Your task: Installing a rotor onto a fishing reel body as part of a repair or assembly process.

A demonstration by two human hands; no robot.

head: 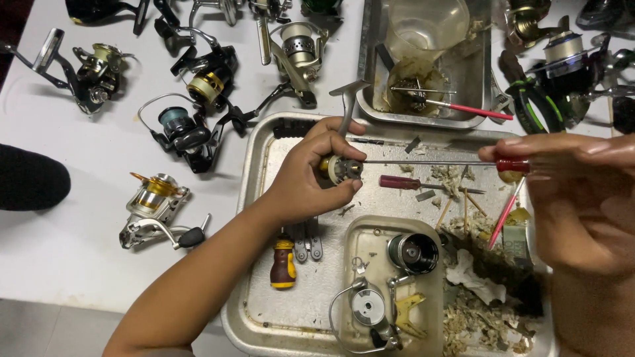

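Holding a small reel part point(344, 169) in the left hand point(305, 177), fingers closed round it, above the big metal tray point(254, 198) on the counter point(73, 218). Right hand point(572, 178) pinches the red handle of a long thin screwdriver point(430, 162); shaft runs level, tip at the part's face. Can't tell if the tip is seated in a screw head, it's too small to see.

My read on doing this well: keep the shaft square to the part and press along the axis before turning. With a shaft that long, the tip can slip off. Bracing the left wrist on the tray rim would steady it.

Nearby: a second red-handled screwdriver point(410, 183) lies in the tray just below, a spool point(413, 252) in the small inner tray point(357, 231), and a stubby yellow driver point(283, 263). Whole spinning reels point(198, 79) sit on the counter, well apart.
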